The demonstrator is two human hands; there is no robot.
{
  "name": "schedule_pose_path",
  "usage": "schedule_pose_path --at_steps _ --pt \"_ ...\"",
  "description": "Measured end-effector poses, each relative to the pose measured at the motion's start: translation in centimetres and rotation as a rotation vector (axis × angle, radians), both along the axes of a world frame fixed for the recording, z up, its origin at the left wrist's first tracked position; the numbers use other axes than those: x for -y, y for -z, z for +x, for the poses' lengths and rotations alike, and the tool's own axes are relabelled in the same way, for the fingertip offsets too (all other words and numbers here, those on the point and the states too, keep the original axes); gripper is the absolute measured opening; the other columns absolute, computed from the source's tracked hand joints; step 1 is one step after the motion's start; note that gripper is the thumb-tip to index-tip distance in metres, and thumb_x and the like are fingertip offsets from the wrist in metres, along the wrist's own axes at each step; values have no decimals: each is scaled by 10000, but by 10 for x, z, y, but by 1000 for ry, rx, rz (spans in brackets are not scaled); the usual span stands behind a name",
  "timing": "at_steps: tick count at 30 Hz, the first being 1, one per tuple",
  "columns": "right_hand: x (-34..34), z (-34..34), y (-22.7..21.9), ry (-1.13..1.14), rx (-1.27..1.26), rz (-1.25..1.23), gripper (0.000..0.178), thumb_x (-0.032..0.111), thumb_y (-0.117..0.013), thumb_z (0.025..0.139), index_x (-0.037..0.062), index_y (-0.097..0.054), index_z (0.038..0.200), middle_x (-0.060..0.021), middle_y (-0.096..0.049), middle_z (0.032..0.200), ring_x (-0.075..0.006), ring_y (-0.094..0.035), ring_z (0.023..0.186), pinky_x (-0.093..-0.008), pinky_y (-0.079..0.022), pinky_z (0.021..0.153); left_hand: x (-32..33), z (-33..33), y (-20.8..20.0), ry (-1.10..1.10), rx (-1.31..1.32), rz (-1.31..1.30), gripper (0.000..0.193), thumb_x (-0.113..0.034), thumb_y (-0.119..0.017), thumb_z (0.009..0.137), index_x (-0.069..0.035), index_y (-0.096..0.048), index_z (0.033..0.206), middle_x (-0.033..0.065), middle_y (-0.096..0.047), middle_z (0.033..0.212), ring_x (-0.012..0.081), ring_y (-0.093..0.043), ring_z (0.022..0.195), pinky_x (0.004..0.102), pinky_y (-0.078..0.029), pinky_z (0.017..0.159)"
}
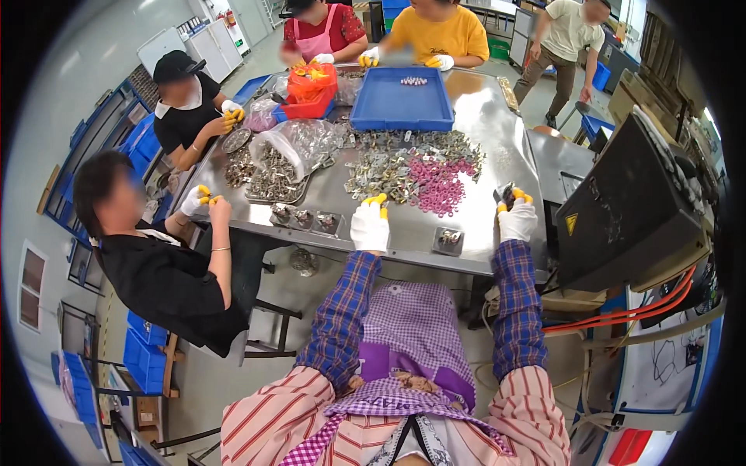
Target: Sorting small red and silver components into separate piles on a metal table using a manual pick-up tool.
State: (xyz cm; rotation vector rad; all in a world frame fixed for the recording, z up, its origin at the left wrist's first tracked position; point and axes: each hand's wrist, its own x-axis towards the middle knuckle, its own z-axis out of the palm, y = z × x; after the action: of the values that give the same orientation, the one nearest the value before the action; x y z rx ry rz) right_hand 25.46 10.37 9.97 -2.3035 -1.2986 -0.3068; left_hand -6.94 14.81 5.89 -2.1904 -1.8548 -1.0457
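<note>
My left hand (pixel 370 224), in a white glove with yellow fingertips, is at the near edge of a pile of small metal parts (pixel 375 172). Its fingers are curled together, and what they hold, if anything, is too small to make out. Over the table's right side, my right hand (pixel 517 219), gloved alike, grips a small dark object (pixel 507 191) whose kind I cannot tell. Pink rings (pixel 441 182) lie heaped against the metal parts. Between my hands, near the front edge, sits a small square block (pixel 447 241) with a metal piece on top.
A blue tray (pixel 400 124) stands at the back of the steel table (pixel 497 147). Bagged metal parts (pixel 276 175) and several small blocks (pixel 305 220) lie to the left. A black machine box (pixel 622 210) stands right. Co-workers surround the left and far sides.
</note>
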Motion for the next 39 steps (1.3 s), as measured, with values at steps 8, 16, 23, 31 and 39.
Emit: schedule_pose_path --at_steps 8,16,23,31,39 --pt "-7 -2 -8 123 5 -171 442 360 -617 804 142 -552 1183 -103 -541 1121 -288 -596 861 -372 -507 757 9 5 -38 84 240 186 293 -172 -614 799 -123 -628 1088 91 -608 1062 280 -594 866 355 -486 742" --pt "-7 0 1 147 80 -162 445 349 -616 809 136 -544 1193 -94 -531 1119 -273 -597 829 -357 -512 760 -110 -17 -88 -25 37 -11 248 -262 -617 776 -182 -673 1005 51 -637 1083 268 -620 834 376 -494 733" --pt "-5 -5 0 40 55 -11 455 293 -661 776 146 -548 1191 -68 -550 1106 -267 -599 837 -347 -511 771 -247 -76 -57 -40 -105 -18 268 -281 -586 791 -153 -656 1016 89 -652 1012 287 -612 928 383 -478 806" --pt "-4 3 11 -34 63 142 451 199 -696 744 152 -558 1171 -52 -570 1070 -242 -599 836 -332 -507 771 -283 -108 -78 -125 -473 -166 164 -243 -550 819 -143 -651 901 110 -639 878 312 -633 766 412 -494 635" --pt "-6 -5 6 -62 31 151 444 153 -701 739 137 -558 1159 -56 -572 1056 -238 -599 832 -327 -506 764 -307 -97 -62 -361 -532 79 177 -208 -498 833 -156 -663 870 112 -654 911 298 -632 762 420 -491 637"
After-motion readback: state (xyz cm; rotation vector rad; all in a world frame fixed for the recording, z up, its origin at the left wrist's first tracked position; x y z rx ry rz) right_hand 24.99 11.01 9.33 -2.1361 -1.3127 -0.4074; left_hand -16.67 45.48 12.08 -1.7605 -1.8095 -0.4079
